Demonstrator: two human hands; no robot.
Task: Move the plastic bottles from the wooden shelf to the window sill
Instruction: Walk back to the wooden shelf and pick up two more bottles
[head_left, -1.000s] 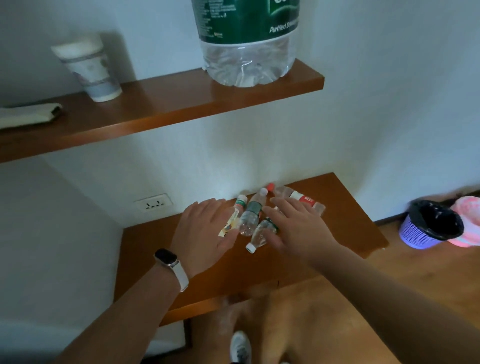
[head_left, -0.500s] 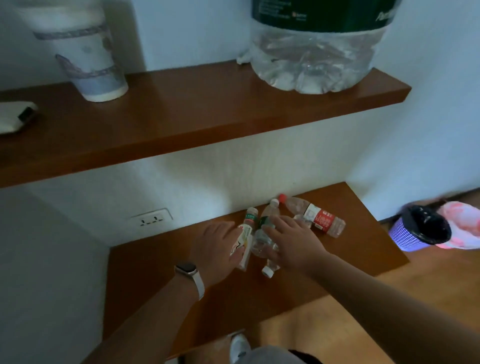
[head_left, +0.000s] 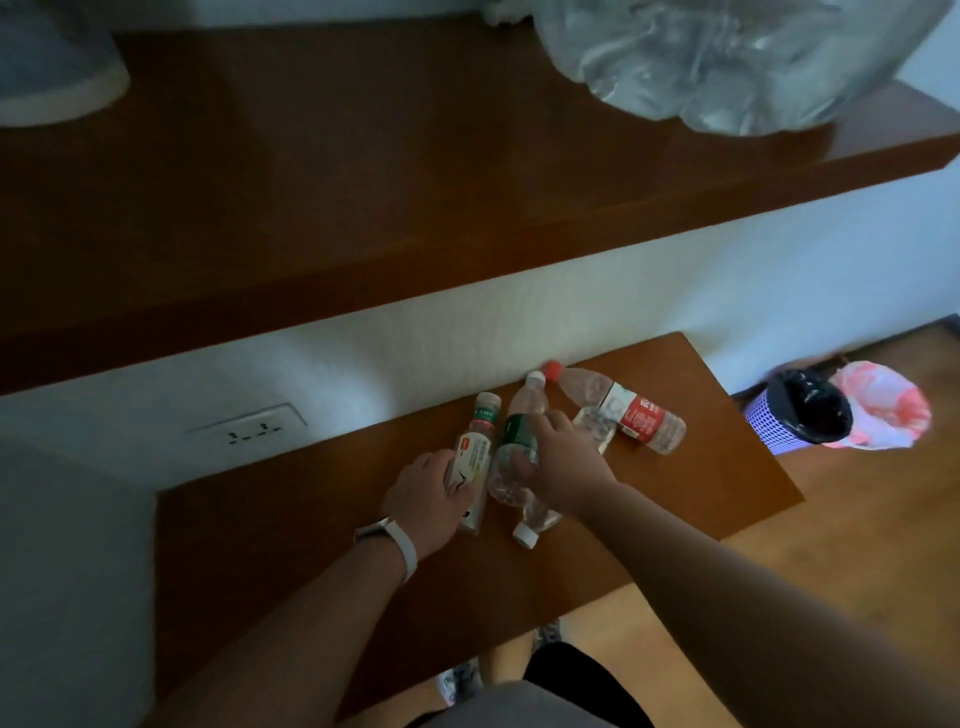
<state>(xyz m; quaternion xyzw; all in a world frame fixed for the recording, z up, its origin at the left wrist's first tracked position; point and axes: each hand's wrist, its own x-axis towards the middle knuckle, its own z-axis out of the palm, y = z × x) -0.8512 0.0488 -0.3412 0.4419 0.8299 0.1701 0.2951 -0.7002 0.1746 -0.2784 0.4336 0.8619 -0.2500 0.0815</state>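
Note:
Several small plastic bottles lie on the lower wooden shelf (head_left: 311, 530) by the wall. My left hand (head_left: 428, 496) grips the white-labelled bottle (head_left: 475, 452) with a green-banded cap. My right hand (head_left: 563, 460) curls over the green-labelled clear bottle (head_left: 514, 441) and holds it. Under my right hand another clear bottle (head_left: 535, 522) lies with its white cap towards me. A red-capped, red-labelled bottle (head_left: 623, 410) lies free to the right, with a further clear bottle (head_left: 592, 428) partly hidden beside it. No window sill is in view.
An upper wooden shelf (head_left: 415, 208) overhangs, carrying a big water jug (head_left: 727, 57) and a paper cup (head_left: 57, 78). A wall socket (head_left: 252, 427) sits left of the bottles. On the floor at right stand a purple bin (head_left: 795, 415) and a pink bag (head_left: 883, 405).
My view has dropped closer to the lower shelf. My left hand has closed round the white-labelled bottle and my right hand has settled over the green-labelled one.

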